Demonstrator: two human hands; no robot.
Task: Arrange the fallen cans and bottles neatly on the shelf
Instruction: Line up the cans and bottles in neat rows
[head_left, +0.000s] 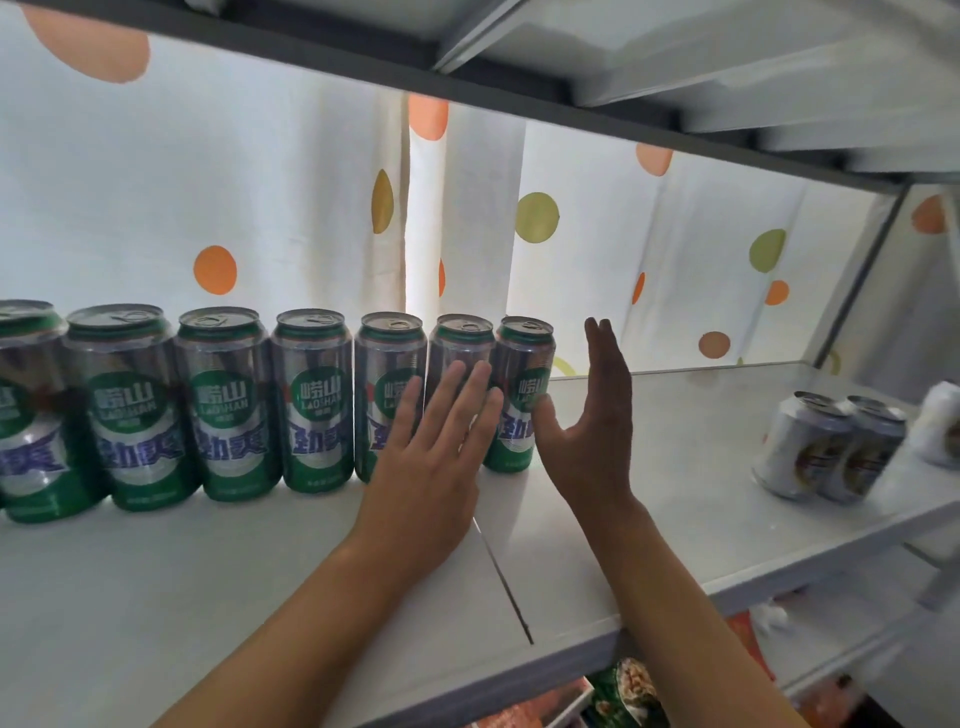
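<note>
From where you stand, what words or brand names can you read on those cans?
"崂山" and "LAOSHAN": in the green badge on the green cans, clearest on the fourth can.
"劲爽": large blue characters lower on the same cans.
Fine print near the can bases: too small to read.
Two white cans at right: label too blurred to read.

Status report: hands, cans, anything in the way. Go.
Left hand open, flat against the green cans. Right hand open, edge-on at the row's right end. Row of seven upright. Two white cans upright far right; shelf between bare.
</note>
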